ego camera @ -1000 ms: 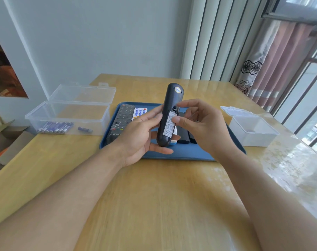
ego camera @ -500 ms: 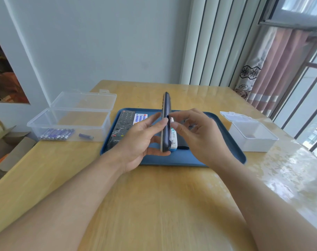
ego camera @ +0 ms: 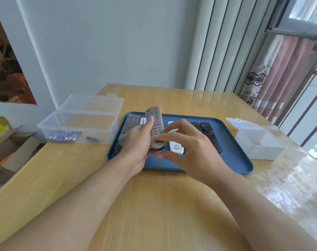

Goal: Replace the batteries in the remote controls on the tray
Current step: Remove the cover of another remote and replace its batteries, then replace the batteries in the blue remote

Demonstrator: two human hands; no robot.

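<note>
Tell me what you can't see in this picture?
Head view only:
- Back of the held remote: faces away, so its battery cover is hidden.
- Remotes on the tray: partly covered by the left hand and right hand.
- Battery labels: too small.
- White box: contents unclear.

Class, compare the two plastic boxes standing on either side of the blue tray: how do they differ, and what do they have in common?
The clear box, left of the blue tray, is transparent; the white box on the right is milky white. The clear box is the larger one. A row of batteries lies in the clear box, while nothing can be made out in the white box. Both stand on the wooden table with hinged lids open.
</note>
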